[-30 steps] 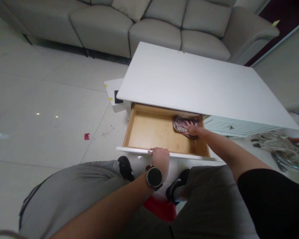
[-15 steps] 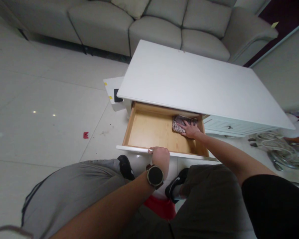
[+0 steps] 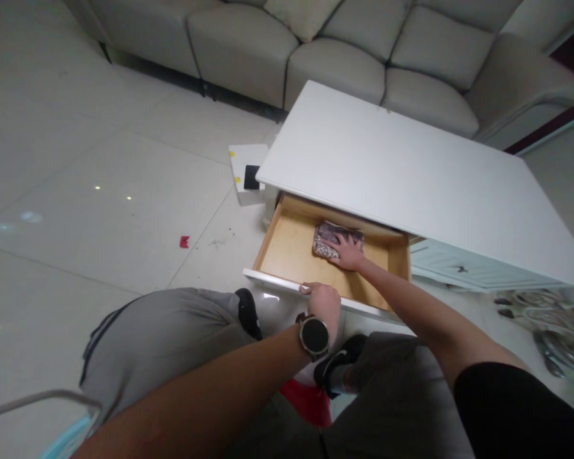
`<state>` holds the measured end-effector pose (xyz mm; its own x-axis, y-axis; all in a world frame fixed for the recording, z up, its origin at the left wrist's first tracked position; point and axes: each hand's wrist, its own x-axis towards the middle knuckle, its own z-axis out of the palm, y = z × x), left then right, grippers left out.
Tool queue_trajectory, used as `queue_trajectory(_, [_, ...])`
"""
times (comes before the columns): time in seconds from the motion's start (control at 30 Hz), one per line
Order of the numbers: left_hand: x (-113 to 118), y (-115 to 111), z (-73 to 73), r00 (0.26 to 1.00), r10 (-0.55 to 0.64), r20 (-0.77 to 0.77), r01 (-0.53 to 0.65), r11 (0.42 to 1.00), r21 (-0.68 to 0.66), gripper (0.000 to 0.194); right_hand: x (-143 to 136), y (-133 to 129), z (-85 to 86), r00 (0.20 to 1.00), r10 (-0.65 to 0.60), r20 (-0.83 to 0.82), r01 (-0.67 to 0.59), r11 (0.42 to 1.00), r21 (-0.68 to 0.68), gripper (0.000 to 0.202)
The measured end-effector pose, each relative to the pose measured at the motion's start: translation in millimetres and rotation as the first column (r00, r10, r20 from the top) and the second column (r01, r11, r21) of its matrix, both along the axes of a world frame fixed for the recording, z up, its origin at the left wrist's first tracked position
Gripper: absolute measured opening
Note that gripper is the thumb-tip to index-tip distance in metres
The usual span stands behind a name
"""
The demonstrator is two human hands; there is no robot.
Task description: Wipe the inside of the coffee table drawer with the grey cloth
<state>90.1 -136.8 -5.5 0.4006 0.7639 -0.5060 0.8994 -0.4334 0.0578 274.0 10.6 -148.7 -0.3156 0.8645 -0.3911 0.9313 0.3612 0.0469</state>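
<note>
My left hand [image 3: 323,298], with a watch [image 3: 314,336] on its wrist, is closed over the top edge of the white drawer front [image 3: 272,280]. The pulled-out drawer [image 3: 291,248] has a pale wooden inside. In it my right hand [image 3: 347,252] lies with fingers spread on top of a folded, brown-and-white patterned cloth [image 3: 326,247]. The cloth rests on the drawer bottom, near the back and around the middle. My palm covers part of it.
The drawer belongs to a white coffee table [image 3: 402,159], with a grey sofa [image 3: 339,70] behind. A white box [image 3: 249,153] bearing a black object [image 3: 251,177] stands at its left. A red scrap [image 3: 184,241] lies on the tiled floor. A red object [image 3: 309,401] is below me.
My right hand has slid the cloth leftward along the drawer bottom. My left hand keeps its hold on the drawer front. The whole view has shifted and turned slightly.
</note>
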Motion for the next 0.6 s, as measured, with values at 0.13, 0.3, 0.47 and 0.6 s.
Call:
queue_trajectory(0.13, [3, -2, -7.7, 1.000, -0.004, -0.028, 0.005, 0.999, 0.036, 0.043, -103, 28, -5.4, 0.992, -0.010, -0.125, 0.006, 0.999, -0.031, 0.080])
queue_trajectory(0.3, [2, -3, -4.7, 0.998, 0.067, 0.009, -0.067, 0.997, 0.023, 0.042, -171, 50, -9.8, 0.981, -0.143, -0.132, 0.137, 0.989, -0.055, 0.079])
queue_trajectory(0.47, [4, -3, -4.7, 0.944, 0.299, 0.138, -0.292, 0.954, -0.072, 0.046, -168, 32, -3.5, 0.985, -0.101, -0.143, 0.078, 0.985, -0.154, 0.086])
queue_trajectory(0.6, [5, -6, -8.4, 0.898, 0.378, 0.227, -0.358, 0.925, -0.123, 0.048, -173, 2, 5.4, 0.981, -0.112, -0.161, 0.060, 0.951, -0.302, 0.085])
